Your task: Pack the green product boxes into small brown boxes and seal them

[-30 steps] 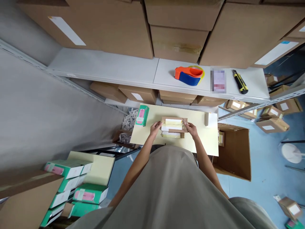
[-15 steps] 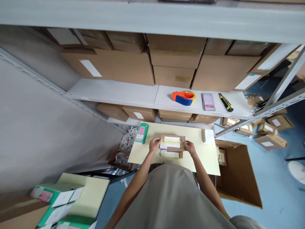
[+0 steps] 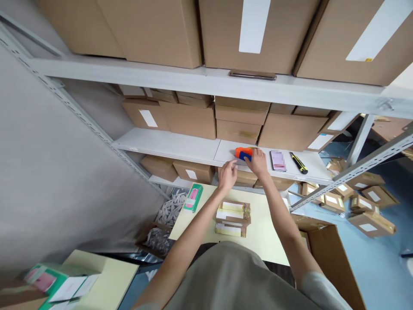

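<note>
My right hand [image 3: 258, 162] is wrapped round the near end of an orange and blue tape dispenser [image 3: 241, 153] on the middle shelf. Just left of it, at the shelf's front edge, my left hand [image 3: 228, 175] has its fingers apart and loosely bent, with nothing in them. Below both hands, a small cardboard box [image 3: 232, 211] with white labels and clear tape lies on the pale yellow table [image 3: 264, 219]. Part of the dispenser is hidden by my right hand.
Right of the dispenser lie a phone [image 3: 278, 160] and a yellow and black utility knife [image 3: 298, 163]. A green and pink box [image 3: 193, 197] stands on the table's left. A large open carton [image 3: 338, 258] is at right. Cardboard boxes fill the shelves.
Both hands have left the taped cardboard box on the table and reached forward to the shelf. My right hand has taken hold of the tape dispenser. The view has tilted up.
</note>
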### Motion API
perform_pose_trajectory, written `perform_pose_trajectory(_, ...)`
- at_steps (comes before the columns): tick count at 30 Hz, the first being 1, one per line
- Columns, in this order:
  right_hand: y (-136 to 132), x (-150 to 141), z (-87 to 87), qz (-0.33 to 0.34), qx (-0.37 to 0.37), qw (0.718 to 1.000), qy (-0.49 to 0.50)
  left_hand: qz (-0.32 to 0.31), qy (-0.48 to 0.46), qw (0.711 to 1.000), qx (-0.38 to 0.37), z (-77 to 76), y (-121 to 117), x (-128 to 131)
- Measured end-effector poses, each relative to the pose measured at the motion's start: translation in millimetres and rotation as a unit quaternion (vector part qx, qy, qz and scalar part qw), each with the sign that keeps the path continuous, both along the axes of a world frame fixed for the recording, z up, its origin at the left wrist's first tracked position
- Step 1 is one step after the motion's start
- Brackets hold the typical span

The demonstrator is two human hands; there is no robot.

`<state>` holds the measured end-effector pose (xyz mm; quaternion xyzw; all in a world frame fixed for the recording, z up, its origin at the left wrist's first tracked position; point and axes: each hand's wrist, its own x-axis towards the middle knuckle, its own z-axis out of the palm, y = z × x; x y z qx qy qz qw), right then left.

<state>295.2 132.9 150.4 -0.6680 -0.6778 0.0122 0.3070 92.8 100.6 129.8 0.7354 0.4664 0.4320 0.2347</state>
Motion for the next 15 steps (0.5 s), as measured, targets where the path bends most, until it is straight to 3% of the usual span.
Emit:
perform_pose_trajectory(2, 24, 2, 2.6, -0.006, -0.087, 0.996, -0.027, -0.012, -0.009, 1.0, 0.028, 16.1, 0, 8)
perform_pose_trajectory(5, 39, 3, -10.7, 0.002, -0.129, 0.989, -0.072, -0.02, -0.023, 0.999, 0.026, 14.7, -9, 10)
perform_pose_trajectory(8, 45, 6, -18.3, 0.003, -0.121, 0.989, -0.091, -0.023, -0.037, 0.999, -0.009, -4.0, -19, 7)
perform_pose_trajectory(12, 48, 13, -13.1, -0.021, -0.148, 0.988, -0.044, -0.024, -0.05, 0.997, -0.051, -34.9, -36, -3)
perform_pose_trajectory(15, 25, 15, -17.7, -0.032, -0.098, 0.994, 0.039, -0.03, -0.076, 0.995, -0.052, -59.3, -60, -19)
